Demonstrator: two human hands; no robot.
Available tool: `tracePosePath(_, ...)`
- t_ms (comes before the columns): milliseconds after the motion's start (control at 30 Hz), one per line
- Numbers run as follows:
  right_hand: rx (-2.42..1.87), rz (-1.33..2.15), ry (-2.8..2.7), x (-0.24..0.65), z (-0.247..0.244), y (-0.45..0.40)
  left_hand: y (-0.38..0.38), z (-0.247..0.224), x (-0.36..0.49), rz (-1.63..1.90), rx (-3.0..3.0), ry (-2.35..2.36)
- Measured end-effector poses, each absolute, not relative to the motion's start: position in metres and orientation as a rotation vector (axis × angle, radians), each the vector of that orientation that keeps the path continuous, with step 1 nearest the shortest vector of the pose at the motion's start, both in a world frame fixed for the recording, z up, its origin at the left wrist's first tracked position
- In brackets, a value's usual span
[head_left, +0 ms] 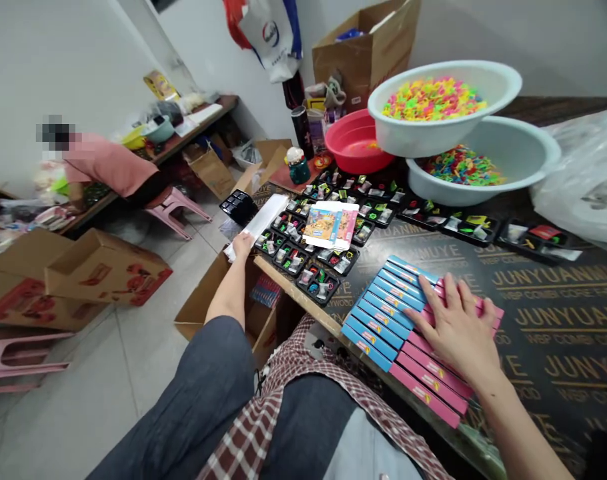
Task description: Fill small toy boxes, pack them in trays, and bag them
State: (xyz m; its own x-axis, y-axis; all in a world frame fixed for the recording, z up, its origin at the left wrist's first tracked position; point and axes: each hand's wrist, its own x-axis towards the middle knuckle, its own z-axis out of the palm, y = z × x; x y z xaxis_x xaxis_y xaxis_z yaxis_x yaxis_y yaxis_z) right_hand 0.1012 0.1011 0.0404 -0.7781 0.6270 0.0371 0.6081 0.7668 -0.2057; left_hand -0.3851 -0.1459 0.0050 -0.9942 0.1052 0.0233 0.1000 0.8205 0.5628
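Across the black printed plywood table [558, 333], the right hand [456, 330] lies flat with its fingers spread, pressing down on two overlapping rows of narrow boxes; about ten blue boxes [383, 313] fan out beside about seven pink boxes [428, 380], and the hand rests across both. At the table's edge, the left hand [242, 245] pinches the end of one long white strip [261, 223], its fingers closed around it; just beside it lie roughly fifteen black compartment trays [317, 283] holding small coloured pieces, with one illustrated card [331, 225] on top of them; farther back stand two white basins [433, 140] of bright plastic bits and one red basin [351, 150]; well off to the left, a person in a pink top [108, 167] sits at a side bench.
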Motion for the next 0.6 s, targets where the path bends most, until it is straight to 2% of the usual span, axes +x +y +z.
tracePosePath(200, -1.027, 0.189, -2.842, 0.098, 0.038, 0.099, -0.152, 0.028, -0.396, 1.215, 0.061, 2.946)
tracePosePath(400, -1.097, 0.098, -2.848, 0.095, 0.040, 0.096, -0.153, 0.104, -0.414, 1.836, 0.190, 2.712)
tracePosePath(600, -1.073, 0.088, -2.739, 0.093, 0.046, 0.097, -0.130, 0.181, -0.405, 2.321, 0.434, 2.119)
